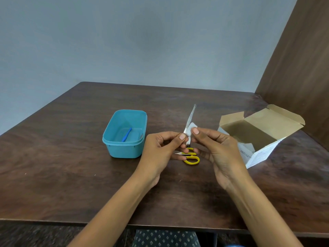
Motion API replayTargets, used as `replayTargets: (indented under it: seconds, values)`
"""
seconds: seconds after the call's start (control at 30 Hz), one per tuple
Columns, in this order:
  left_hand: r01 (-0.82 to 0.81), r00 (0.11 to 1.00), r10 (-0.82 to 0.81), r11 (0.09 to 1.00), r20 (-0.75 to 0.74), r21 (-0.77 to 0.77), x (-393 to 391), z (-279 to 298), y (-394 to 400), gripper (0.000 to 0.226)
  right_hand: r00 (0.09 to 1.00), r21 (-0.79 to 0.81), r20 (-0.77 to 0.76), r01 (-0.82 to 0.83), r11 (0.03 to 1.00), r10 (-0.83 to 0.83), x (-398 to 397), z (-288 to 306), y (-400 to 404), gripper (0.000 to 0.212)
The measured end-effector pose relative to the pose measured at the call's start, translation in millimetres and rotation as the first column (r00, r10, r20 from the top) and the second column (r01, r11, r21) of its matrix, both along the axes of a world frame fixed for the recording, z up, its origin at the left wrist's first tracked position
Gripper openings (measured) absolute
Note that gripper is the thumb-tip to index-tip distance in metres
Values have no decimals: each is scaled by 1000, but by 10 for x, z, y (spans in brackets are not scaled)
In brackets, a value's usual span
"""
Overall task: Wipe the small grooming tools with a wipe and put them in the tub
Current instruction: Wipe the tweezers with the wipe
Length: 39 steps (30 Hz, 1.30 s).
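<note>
My left hand [164, 148] pinches the near end of long metal tweezers [190, 116], which point up and away over the table. My right hand [213, 145] pinches a small white wipe [190, 130] against the tweezers' shaft. Under my hands lie small yellow-handled scissors [191, 156] on the table, partly hidden by my fingers. The teal plastic tub [114, 139] stands to the left of my left hand, with a thin blue tool [126, 134] lying in it.
An open cardboard box [263, 132] with white paper leaflets lies at the right, close to my right hand. A brown wall panel [302, 59] rises at the table's right edge. The dark wooden table [71, 175] ends near me.
</note>
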<state>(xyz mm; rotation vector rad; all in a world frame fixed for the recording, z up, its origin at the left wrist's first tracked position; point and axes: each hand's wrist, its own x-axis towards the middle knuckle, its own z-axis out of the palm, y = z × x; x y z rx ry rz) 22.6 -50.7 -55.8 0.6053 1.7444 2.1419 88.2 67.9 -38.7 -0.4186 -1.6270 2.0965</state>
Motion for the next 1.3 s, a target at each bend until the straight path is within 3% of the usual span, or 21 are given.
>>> replayTargets:
  seconds: [0.3, 0.57, 0.73, 0.97, 1.13, 1.3]
  values:
    - [-71, 981, 61, 996, -182, -47, 3, -37, 5, 10, 998, 13, 9, 64, 998, -64, -36, -30, -36, 8]
    - [-220, 885, 135, 964, -446, -146, 3, -92, 20, 13, 998, 43, -5, 62, 997, -62, -33, -43, -76, 6]
    - [-252, 852, 141, 954, -504, -160, -4, -104, 10, 13, 999, 76, 10, 32, 997, -33, -17, -84, -84, 6]
    - [-159, 866, 29, 962, -499, -220, -3, -85, 13, 11, 999, 119, -3, -42, 992, 43, -19, -65, 52, 10]
    - [-114, 900, -19, 954, -435, -277, -34, -50, -18, 11, 1000, 335, 22, -3, 942, -5, -25, -119, 103, 5]
    - [-57, 984, 49, 997, -170, -46, 20, 54, -1, 15, 999, 757, 1, 31, 653, -49, -9, -142, 128, 8]
